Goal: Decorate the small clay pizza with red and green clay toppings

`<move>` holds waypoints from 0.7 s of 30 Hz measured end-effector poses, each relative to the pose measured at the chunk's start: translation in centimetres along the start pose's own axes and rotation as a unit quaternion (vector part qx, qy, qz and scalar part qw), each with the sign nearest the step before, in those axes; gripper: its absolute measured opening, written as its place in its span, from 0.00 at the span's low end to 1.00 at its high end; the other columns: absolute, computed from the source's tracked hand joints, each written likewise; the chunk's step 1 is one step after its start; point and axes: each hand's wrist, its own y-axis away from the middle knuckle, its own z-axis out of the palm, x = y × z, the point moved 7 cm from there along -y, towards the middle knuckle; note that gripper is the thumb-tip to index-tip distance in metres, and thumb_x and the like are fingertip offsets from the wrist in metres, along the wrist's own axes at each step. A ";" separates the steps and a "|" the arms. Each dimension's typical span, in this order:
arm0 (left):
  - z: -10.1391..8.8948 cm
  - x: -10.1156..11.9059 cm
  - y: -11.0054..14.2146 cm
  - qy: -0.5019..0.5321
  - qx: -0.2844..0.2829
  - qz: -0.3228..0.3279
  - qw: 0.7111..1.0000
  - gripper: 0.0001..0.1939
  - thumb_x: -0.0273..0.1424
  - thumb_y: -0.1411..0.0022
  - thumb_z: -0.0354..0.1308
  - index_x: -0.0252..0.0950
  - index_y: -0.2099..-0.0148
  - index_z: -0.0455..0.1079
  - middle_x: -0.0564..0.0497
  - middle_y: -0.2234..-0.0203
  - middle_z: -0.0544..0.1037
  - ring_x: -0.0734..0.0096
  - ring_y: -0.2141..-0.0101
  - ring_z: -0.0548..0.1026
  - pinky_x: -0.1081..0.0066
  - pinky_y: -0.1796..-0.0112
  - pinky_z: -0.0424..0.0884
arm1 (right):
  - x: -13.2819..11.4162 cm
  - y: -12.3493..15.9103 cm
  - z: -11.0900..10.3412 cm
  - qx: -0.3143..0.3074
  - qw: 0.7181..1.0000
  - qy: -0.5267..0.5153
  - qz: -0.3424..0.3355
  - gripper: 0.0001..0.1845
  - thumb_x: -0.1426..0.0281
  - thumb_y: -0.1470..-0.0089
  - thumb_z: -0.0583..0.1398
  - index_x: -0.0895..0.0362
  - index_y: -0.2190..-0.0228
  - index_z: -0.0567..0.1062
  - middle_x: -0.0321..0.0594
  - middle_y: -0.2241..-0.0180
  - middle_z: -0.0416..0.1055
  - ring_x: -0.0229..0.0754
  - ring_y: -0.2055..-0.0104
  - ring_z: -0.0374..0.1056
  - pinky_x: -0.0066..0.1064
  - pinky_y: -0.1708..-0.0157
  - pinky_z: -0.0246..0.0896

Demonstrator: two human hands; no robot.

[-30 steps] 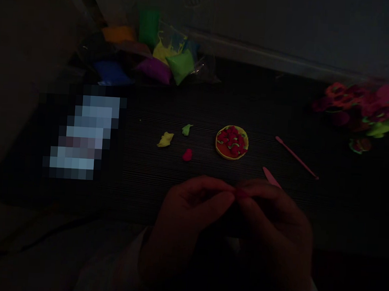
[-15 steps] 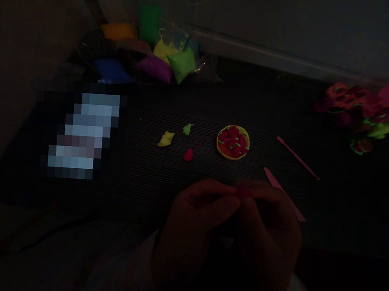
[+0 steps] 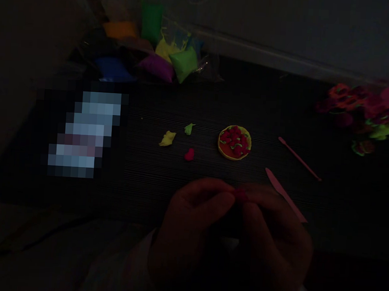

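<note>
A small piece of red modelling clay (image 3: 241,195) is pinched between the fingertips of my left hand (image 3: 193,220) and my right hand (image 3: 274,238), close to the table's near edge. Just beyond them sits a round clay tart (image 3: 234,142) with a yellow rim, an orange-brown base and red and green bits on top. To its left lie a red clay lump (image 3: 189,154), a light green clay piece (image 3: 189,128) and a yellow clay piece (image 3: 167,138). A pink plastic knife (image 3: 285,194) lies beside my right hand, partly behind it.
A thin pink modelling tool (image 3: 299,159) lies right of the tart. Coloured clay packets (image 3: 183,64) are heaped at the back left. Bright clay flowers (image 3: 365,103) stand at the far right. On the left is a pixelated bright screen (image 3: 90,132). The scene is very dark.
My hands have drawn slightly apart at the wrists and thumbs, and more of the red clay shows between the fingertips. The view has shifted a little; the things on the table stay put.
</note>
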 end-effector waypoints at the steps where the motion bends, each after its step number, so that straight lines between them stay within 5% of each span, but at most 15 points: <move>1: -0.1 0.2 0.0 -0.022 0.002 0.008 1.000 0.02 0.26 0.54 0.62 0.38 0.74 0.73 0.57 0.78 0.76 0.80 0.74 0.71 0.81 0.72 0.67 | -0.2 0.0 -0.2 -0.004 1.000 0.002 0.001 0.08 0.73 0.51 0.56 0.49 0.68 0.73 0.34 0.69 0.69 0.37 0.67 0.65 0.27 0.71 0.61; 7: -0.1 1.0 0.1 -0.102 -0.028 0.059 0.993 0.06 0.24 0.53 0.61 0.41 0.75 0.74 0.58 0.77 0.76 0.79 0.72 0.71 0.80 0.70 0.66 | -0.3 -0.4 -0.7 -0.015 0.999 -0.004 0.034 0.06 0.72 0.51 0.58 0.49 0.71 0.73 0.32 0.71 0.69 0.34 0.68 0.65 0.22 0.71 0.62; 14: 0.4 0.4 0.1 -0.059 -0.053 0.014 0.997 0.04 0.25 0.53 0.61 0.40 0.74 0.74 0.58 0.77 0.75 0.80 0.72 0.70 0.80 0.69 0.65 | 1.3 -0.5 0.4 -0.055 0.982 -0.139 0.115 0.04 0.68 0.50 0.57 0.51 0.75 0.72 0.31 0.75 0.68 0.32 0.72 0.65 0.22 0.73 0.62; 21: 0.5 0.1 0.1 -0.041 -0.060 -0.003 0.997 0.04 0.24 0.54 0.61 0.39 0.75 0.74 0.58 0.77 0.75 0.81 0.73 0.70 0.81 0.69 0.65 | 2.0 -0.4 0.6 -0.023 0.972 -0.190 0.134 0.01 0.69 0.53 0.60 0.51 0.75 0.72 0.30 0.76 0.67 0.32 0.73 0.63 0.22 0.73 0.61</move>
